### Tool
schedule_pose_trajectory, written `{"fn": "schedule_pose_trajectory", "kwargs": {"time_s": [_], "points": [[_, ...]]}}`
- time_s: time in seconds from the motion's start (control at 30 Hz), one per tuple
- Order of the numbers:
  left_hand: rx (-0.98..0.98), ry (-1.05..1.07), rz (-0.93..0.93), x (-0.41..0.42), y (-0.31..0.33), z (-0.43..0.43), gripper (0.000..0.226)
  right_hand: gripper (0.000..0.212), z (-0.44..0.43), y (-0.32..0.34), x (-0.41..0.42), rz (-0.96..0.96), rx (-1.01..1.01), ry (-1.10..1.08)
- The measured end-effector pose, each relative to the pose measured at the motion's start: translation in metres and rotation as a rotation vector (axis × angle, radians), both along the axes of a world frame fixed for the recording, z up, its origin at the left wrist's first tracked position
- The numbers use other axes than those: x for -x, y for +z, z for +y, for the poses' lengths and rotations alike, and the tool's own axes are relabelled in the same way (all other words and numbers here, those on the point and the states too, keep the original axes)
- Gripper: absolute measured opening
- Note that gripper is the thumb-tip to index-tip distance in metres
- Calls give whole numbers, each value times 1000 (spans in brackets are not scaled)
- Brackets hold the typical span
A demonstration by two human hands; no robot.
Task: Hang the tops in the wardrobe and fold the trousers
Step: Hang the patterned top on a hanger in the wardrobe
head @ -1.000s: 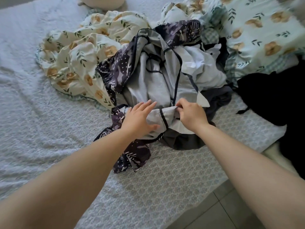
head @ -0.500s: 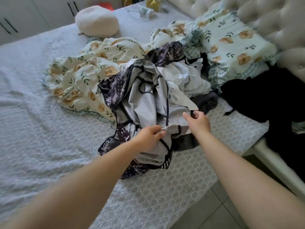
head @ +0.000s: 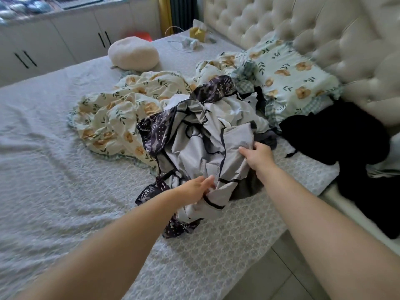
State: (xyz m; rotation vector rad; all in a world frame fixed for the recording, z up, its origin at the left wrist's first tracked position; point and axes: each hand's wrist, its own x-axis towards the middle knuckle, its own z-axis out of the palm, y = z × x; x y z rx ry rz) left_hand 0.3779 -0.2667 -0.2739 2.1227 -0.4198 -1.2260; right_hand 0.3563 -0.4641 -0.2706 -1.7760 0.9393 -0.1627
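A heap of clothes lies in the middle of the bed (head: 54, 169). On top is a pale grey garment with black piping (head: 201, 144), bunched and partly raised. My left hand (head: 194, 188) grips its lower edge near the bed's front. My right hand (head: 258, 155) clutches its right side higher up. A dark purple patterned garment (head: 155, 135) winds beneath it and trails toward the front edge. A dark grey piece (head: 249, 187) shows under the pile. A black garment (head: 337, 137) lies at the right by the headboard.
A floral quilt (head: 112, 118) is crumpled behind the pile, with a floral pillow (head: 290, 76) and tufted headboard (head: 324, 29) at the right. A cream round cushion (head: 134, 54) sits far back. White cabinets (head: 65, 37) line the wall. Tiled floor (head: 270, 273) shows lower right.
Both hands have taken hold of the grey garment and lifted it off the pile; the right hand moved up and right. The view has tilted up to show the headboard and cabinets.
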Motion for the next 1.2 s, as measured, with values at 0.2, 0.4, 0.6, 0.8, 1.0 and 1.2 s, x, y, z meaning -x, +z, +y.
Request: {"fn": "schedule_pose_trajectory", "kwargs": {"time_s": [0.2,0.4,0.6,0.8,1.0,1.2], "points": [[-98,-117,-296,10,7,0,17,42,-6,-1,24,225,-21,-151],[-147,-174,-891,31,17,15,16,38,32,7,29,455,375,138],[-115,-302,-896,42,17,29,19,51,87,-7,21,520,-235,192],[-2,-281,-434,54,8,38,8,45,95,-3,23,379,162,190],[48,-28,-669,20,39,20,27,31,76,19,39,90,547,453],[34,-625,-1132,-20,71,-20,60,32,43,50,76,43,644,601]]}}
